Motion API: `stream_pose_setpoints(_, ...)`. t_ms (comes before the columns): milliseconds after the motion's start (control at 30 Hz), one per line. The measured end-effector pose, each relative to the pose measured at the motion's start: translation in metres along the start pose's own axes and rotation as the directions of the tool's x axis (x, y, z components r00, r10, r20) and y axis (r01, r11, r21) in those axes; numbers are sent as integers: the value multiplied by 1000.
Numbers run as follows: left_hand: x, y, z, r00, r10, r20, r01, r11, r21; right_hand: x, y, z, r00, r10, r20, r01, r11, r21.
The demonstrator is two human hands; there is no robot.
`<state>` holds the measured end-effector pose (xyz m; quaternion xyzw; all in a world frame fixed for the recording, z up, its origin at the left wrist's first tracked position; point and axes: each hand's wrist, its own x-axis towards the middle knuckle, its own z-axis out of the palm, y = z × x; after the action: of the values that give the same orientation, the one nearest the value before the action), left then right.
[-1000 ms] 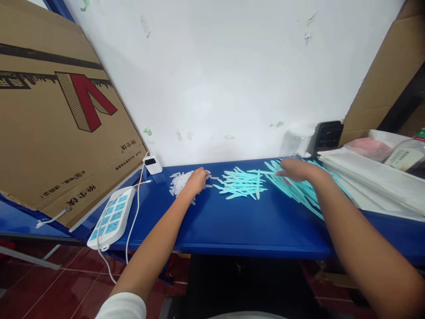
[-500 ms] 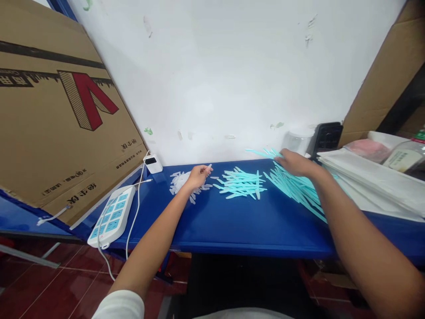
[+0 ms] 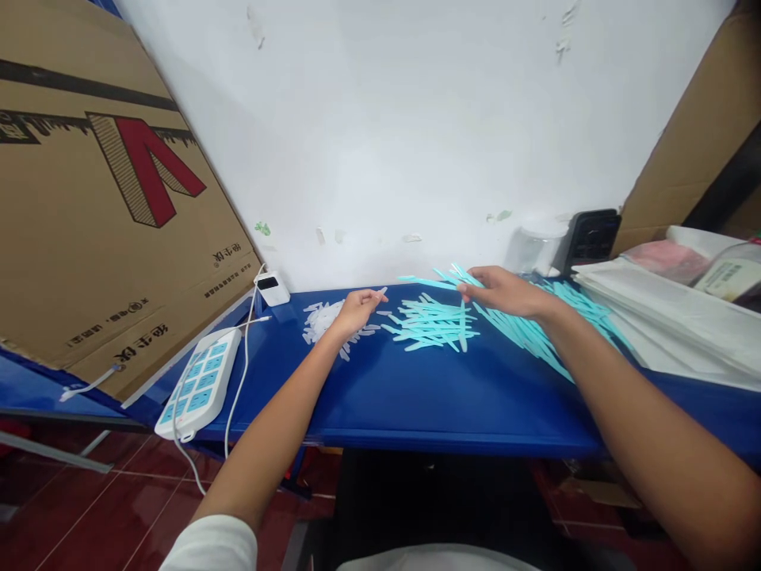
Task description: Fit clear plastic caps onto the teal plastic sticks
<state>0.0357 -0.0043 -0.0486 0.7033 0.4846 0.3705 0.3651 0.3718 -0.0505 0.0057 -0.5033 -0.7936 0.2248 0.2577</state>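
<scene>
My left hand [image 3: 357, 309] is closed in a pinch on a small translucent white sleeve [image 3: 381, 293], just above the right side of a heap of similar sleeves [image 3: 323, 320]. My right hand [image 3: 505, 292] is closed around several thin turquoise sticks [image 3: 437, 281] that fan out to the left towards my left hand. Beneath these sticks, a pile of turquoise sticks with pale ends [image 3: 431, 323] lies in the middle of the table. A larger pile of long turquoise sticks [image 3: 526, 333] spreads under and behind my right wrist.
On the blue table [image 3: 416, 404], a white power strip [image 3: 199, 385] with cables lies left, near a small white device [image 3: 273, 289]. A cardboard box [image 3: 119, 238] stands left. A clear tub [image 3: 537, 246], a black device [image 3: 588, 238] and stacked white sheets [image 3: 671, 317] are right.
My right hand has moved left from the long stick pile, carrying turquoise sticks over the middle pile. My left hand still pinches the sleeve, shifted slightly right.
</scene>
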Motion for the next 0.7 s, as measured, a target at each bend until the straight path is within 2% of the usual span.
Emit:
stream_pose_setpoints(67,0,-1,2,995,94,-27,-91,992,93,0,1,-1,999,19,-30,-18,999,32)
stream_pose_setpoints(133,1,-1,4,990,135,-40,-129,983,128,0,2,0,998,36,-51,-33,998,43)
stream_pose_setpoints(200,1,0,6,996,83,-40,-82,996,40,1,4,0,997,41,-59,-39,999,35)
stream_pose_setpoints(267,1,3,8,1000,-29,-8,27,991,-131,1,4,2,998,33,-58,-32,999,17)
stream_pose_setpoints(333,-1,7,9,993,-104,50,114,949,-293,2,3,3,998,16,-52,-16,1000,2)
stream_pose_setpoints(400,-2,10,8,990,-114,83,137,907,-397,2,1,4,999,-7,-41,7,1000,0)
stream_pose_setpoints(533,-4,11,3,991,-107,75,130,884,-449,2,0,6,998,-48,-35,49,999,15)
stream_pose_setpoints(700,-2,7,0,988,-127,85,152,855,-495,2,2,7,999,-36,-26,37,999,19)
